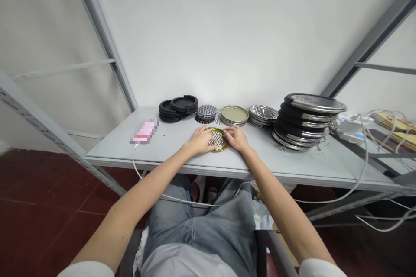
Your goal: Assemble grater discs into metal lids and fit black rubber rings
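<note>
On the front part of the table lies a round gold-rimmed metal piece (pixel 220 140) with a shiny perforated plate inside it. My left hand (pixel 200 140) grips its left side, with the fingertips reaching over the rim onto the plate. From the right, my right hand (pixel 236 138) holds the opposite rim with bent fingers. Just behind stands a stack of grey perforated discs (pixel 207 111), with small metal clips (pixel 218 120) beside it. Round pale-green metal lids (pixel 234 114) are piled behind my right hand.
Black rings (pixel 178 108) are stacked at the back left, near a pink phone (pixel 144 131) on a white cable. Silver perforated discs (pixel 263 114) and a tall pile of black-and-silver round pieces (pixel 303 121) stand right. Grey shelf posts (pixel 104 39) frame the grey table (pixel 169 156).
</note>
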The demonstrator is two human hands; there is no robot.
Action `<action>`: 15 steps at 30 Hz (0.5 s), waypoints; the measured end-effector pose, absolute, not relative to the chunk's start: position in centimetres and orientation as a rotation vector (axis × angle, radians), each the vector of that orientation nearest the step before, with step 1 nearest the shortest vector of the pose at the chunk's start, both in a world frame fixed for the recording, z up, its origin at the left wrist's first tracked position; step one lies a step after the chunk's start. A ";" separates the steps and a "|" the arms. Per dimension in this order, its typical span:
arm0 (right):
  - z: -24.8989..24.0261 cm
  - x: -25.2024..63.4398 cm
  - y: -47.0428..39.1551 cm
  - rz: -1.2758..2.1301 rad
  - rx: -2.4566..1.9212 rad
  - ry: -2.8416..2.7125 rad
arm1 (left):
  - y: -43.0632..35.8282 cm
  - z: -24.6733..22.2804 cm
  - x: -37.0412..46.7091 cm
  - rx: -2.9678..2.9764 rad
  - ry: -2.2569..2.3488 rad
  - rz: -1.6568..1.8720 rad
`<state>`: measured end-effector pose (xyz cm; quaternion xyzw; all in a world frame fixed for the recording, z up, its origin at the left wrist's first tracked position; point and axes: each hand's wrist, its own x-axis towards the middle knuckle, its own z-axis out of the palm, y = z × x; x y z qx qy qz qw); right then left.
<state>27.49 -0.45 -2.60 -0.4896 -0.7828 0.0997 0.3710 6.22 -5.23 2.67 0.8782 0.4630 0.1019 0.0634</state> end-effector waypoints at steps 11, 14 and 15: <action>-2.9 27.7 -0.1 0.306 -1.293 -1.990 | -5.2 2.8 6.3 2.633 1.381 0.319; -3.0 27.8 0.0 0.328 -1.301 -1.987 | -5.0 2.7 6.2 2.676 1.337 0.331; -3.0 27.8 0.1 0.338 -1.306 -1.989 | -5.0 2.7 6.1 2.690 1.323 0.331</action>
